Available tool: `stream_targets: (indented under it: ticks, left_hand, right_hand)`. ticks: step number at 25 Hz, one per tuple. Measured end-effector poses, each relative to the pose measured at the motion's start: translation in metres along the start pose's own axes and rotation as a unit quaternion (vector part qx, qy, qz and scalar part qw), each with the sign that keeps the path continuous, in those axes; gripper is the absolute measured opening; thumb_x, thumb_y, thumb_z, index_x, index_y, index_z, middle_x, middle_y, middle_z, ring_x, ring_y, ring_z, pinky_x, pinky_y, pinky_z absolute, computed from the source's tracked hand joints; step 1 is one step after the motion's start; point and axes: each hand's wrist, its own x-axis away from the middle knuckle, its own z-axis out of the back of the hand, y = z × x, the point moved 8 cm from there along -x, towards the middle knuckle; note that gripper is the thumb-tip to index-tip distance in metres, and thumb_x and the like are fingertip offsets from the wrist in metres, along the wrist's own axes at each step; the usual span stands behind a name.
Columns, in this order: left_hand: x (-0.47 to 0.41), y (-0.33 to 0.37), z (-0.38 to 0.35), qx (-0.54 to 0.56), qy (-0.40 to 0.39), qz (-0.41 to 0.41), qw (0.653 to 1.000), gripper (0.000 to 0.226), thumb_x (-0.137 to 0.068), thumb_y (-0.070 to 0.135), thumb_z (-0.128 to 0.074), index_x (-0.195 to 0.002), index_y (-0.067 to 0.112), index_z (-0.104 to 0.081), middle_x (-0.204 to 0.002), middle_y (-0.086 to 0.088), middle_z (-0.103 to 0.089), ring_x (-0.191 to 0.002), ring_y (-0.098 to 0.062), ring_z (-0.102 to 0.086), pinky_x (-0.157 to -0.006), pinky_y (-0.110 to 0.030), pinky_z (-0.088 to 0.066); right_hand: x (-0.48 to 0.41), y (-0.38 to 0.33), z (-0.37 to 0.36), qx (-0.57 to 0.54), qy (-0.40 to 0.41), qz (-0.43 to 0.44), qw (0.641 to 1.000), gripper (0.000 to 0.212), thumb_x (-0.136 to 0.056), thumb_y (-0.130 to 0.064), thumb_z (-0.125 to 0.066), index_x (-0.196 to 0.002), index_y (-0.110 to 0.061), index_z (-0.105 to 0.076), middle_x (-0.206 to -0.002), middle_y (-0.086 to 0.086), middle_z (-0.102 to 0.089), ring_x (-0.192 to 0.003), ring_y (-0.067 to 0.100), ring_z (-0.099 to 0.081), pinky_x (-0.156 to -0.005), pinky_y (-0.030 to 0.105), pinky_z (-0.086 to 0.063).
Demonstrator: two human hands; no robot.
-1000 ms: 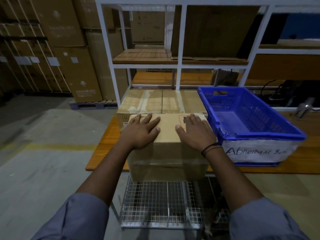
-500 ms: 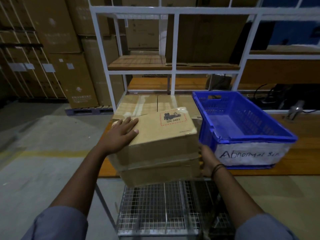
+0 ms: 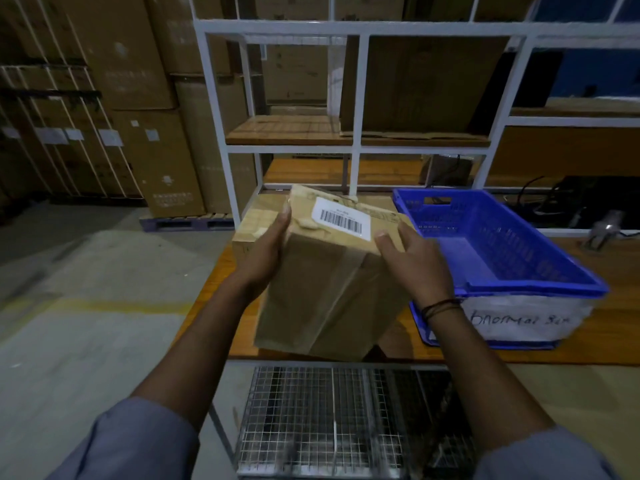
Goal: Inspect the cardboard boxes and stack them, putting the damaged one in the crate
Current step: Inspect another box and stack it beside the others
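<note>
Cardboard box [image 3: 329, 282], tilted above the bench [image 3: 620, 327] edge: my left hand [image 3: 265, 252] and right hand [image 3: 417, 266] grip opposite sides so its labelled, seemingly dented end faces me for inspection, just beside the crate [image 3: 533, 289].

One head-worn wide-angle view, forward and downward, close over the box [image 3: 332, 282] and table [image 3: 613, 327].

Dim, bluish light is falling everywhere; the wide lens is bending the white rack [image 3: 360, 28], and the stacked cartons [image 3: 121, 64] at left are sinking into shadow
</note>
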Motion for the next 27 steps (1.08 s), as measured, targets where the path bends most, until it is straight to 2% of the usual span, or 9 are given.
stream_targets:
  ticks: [1,2,4,5,7,9,12,16,27]
  left_hand:
    - [-0.001,0.007,0.004,0.030,0.036,-0.002,0.999,0.042,-0.105,0.055,-0.046,-0.130,0.028,-0.066,-0.138,-0.004,-0.066,-0.125,-0.024,-0.063,-0.104,-0.045,-0.052]
    - [-0.003,0.015,0.011,-0.009,0.078,-0.016,0.997,0.032,-0.107,0.041,-0.047,-0.127,0.027,-0.067,-0.138,-0.004,-0.065,-0.125,-0.025,-0.062,-0.105,-0.045,-0.051]
    - [-0.008,0.038,0.017,-0.184,0.114,-0.061,0.974,0.038,-0.107,0.021,-0.045,-0.142,0.024,-0.059,-0.150,0.002,-0.052,-0.136,-0.025,-0.050,-0.110,-0.043,-0.042]
    - [-0.013,0.046,0.015,-0.305,0.108,-0.067,0.944,0.045,-0.105,0.015,-0.046,-0.148,0.025,-0.054,-0.160,0.003,-0.043,-0.145,-0.027,-0.039,-0.114,-0.045,-0.036]
    - [-0.026,0.045,0.006,-0.550,0.065,-0.049,0.831,0.049,-0.104,0.015,-0.043,-0.151,0.026,-0.049,-0.168,0.000,-0.029,-0.155,-0.037,-0.018,-0.121,-0.055,-0.024]
    - [-0.029,0.028,0.003,-0.653,0.032,-0.031,0.756,0.051,-0.108,0.029,-0.033,-0.159,0.025,-0.035,-0.170,-0.005,-0.025,-0.156,-0.042,-0.012,-0.125,-0.057,-0.014]
    - [-0.026,0.015,0.008,-0.668,0.041,-0.037,0.742,0.061,-0.109,0.049,-0.020,-0.164,0.022,-0.022,-0.171,-0.004,-0.019,-0.156,-0.036,-0.017,-0.126,-0.050,-0.015]
    - [-0.032,0.014,0.010,-0.678,0.041,-0.028,0.733,0.063,-0.109,0.051,-0.018,-0.165,0.022,-0.018,-0.172,-0.003,-0.015,-0.158,-0.033,-0.013,-0.126,-0.047,-0.013]
    - [-0.033,0.007,0.010,-0.678,0.032,-0.017,0.734,0.065,-0.109,0.052,-0.017,-0.166,0.022,-0.013,-0.173,-0.002,-0.010,-0.159,-0.031,-0.009,-0.127,-0.046,-0.010]
  right_hand:
    - [0.000,-0.008,-0.001,0.049,-0.003,0.006,0.999,0.079,-0.089,-0.081,-0.031,-0.153,-0.036,-0.042,-0.144,0.020,-0.048,-0.133,0.041,-0.047,-0.106,0.055,-0.045]
    - [0.003,-0.015,-0.003,0.080,-0.005,0.013,0.997,0.075,-0.094,-0.076,-0.031,-0.156,-0.034,-0.037,-0.148,0.023,-0.043,-0.137,0.044,-0.042,-0.108,0.054,-0.043]
    - [0.010,-0.033,-0.007,0.122,-0.001,0.037,0.992,0.068,-0.100,-0.067,-0.031,-0.158,-0.030,-0.034,-0.152,0.025,-0.038,-0.141,0.044,-0.038,-0.107,0.054,-0.039]
    - [0.011,-0.042,-0.010,0.145,0.002,0.055,0.988,0.067,-0.102,-0.064,-0.031,-0.158,-0.027,-0.034,-0.153,0.025,-0.037,-0.141,0.044,-0.038,-0.108,0.053,-0.038]
    - [0.012,-0.057,-0.022,0.195,-0.009,0.080,0.977,0.066,-0.104,-0.056,-0.030,-0.159,-0.019,-0.033,-0.159,0.026,-0.031,-0.146,0.043,-0.032,-0.114,0.055,-0.032]
    - [0.009,-0.072,-0.038,0.246,-0.037,0.101,0.963,0.065,-0.104,-0.049,-0.029,-0.159,-0.013,-0.032,-0.165,0.023,-0.024,-0.152,0.039,-0.021,-0.122,0.059,-0.020]
    - [0.005,-0.103,-0.062,0.291,-0.071,0.174,0.938,0.063,-0.104,-0.041,-0.030,-0.157,-0.008,-0.033,-0.166,0.016,-0.027,-0.155,0.032,-0.018,-0.125,0.059,-0.007]
    - [0.002,-0.121,-0.084,0.288,-0.098,0.240,0.922,0.062,-0.106,-0.039,-0.027,-0.158,-0.005,-0.031,-0.166,0.015,-0.029,-0.153,0.029,-0.025,-0.125,0.051,-0.017]
    - [-0.002,-0.109,-0.086,0.292,-0.112,0.251,0.916,0.062,-0.108,-0.039,-0.027,-0.162,-0.008,-0.025,-0.170,0.011,-0.023,-0.156,0.023,-0.021,-0.127,0.044,-0.015]
